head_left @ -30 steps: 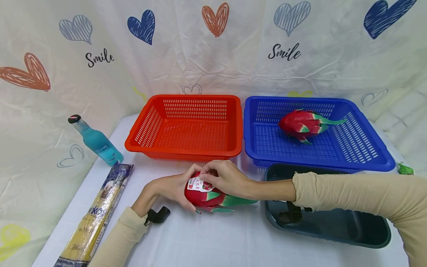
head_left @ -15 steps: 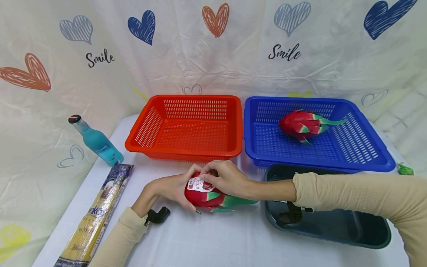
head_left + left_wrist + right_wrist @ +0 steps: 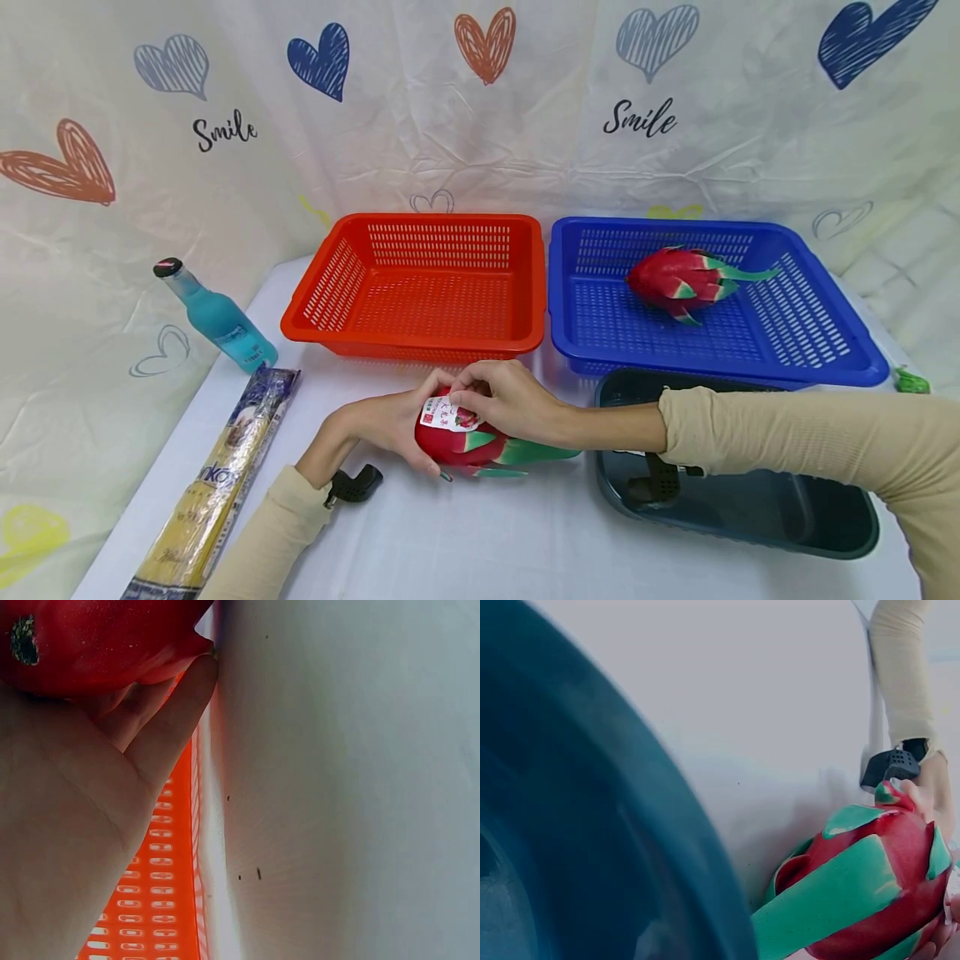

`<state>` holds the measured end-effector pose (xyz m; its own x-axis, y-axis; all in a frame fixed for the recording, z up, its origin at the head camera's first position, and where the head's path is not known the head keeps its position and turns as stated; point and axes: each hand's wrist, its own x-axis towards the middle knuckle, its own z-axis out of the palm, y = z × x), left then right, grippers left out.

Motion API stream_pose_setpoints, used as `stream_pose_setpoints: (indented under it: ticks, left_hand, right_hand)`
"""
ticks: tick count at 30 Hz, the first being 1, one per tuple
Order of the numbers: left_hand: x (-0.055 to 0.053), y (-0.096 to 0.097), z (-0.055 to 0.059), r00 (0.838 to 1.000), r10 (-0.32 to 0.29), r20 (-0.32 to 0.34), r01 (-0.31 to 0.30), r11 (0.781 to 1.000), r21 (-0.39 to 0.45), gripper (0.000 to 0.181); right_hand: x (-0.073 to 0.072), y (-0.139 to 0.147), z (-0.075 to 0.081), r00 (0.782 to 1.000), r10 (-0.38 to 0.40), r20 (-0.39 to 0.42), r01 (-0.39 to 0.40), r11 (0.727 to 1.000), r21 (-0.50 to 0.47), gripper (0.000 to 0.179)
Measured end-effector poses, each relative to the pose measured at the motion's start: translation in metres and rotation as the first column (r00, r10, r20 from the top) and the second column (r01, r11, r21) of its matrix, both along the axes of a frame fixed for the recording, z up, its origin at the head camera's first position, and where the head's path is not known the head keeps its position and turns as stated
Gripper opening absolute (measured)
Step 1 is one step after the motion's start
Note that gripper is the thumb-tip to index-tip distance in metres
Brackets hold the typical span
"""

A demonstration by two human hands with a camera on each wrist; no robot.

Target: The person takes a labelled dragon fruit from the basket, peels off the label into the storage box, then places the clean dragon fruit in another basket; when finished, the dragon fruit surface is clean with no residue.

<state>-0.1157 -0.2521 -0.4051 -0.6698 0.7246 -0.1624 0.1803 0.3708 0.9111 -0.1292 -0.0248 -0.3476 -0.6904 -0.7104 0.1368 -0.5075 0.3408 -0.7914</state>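
A red dragon fruit (image 3: 447,446) with green-tipped scales lies on its side on the white cloth in front of the red basket. My left hand (image 3: 390,423) holds its rounded end, fingers behind and thumb at the front. In the left wrist view, the palm (image 3: 67,802) lies against the red skin beside a dark stem scar (image 3: 24,640). A white printed sticker (image 3: 441,414) sits on top of the fruit. My right hand (image 3: 521,404) reaches over from the right, with thumb and curled forefinger pinching the sticker's upper edge. Its other fingers are partly hidden.
Behind are a red basket (image 3: 442,340) and a blue basket (image 3: 810,362), the latter with another dragon fruit (image 3: 675,279). A dark green tub (image 3: 750,508) stands under the right forearm. Left are a blue bottle (image 3: 232,329) and a pasta packet (image 3: 213,492).
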Motion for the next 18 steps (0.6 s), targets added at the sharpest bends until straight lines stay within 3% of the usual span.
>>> stream_pose_setpoints:
  ticks: [18]
  left_hand:
    - [0.0006,-0.0005,0.0016,1.0,-0.001,0.005,0.001,1.0,-0.008,0.085]
  right_hand:
    - [-0.0027,-0.0003,0.0014,0.999,0.011,0.032,-0.011,1.0,0.019,0.01]
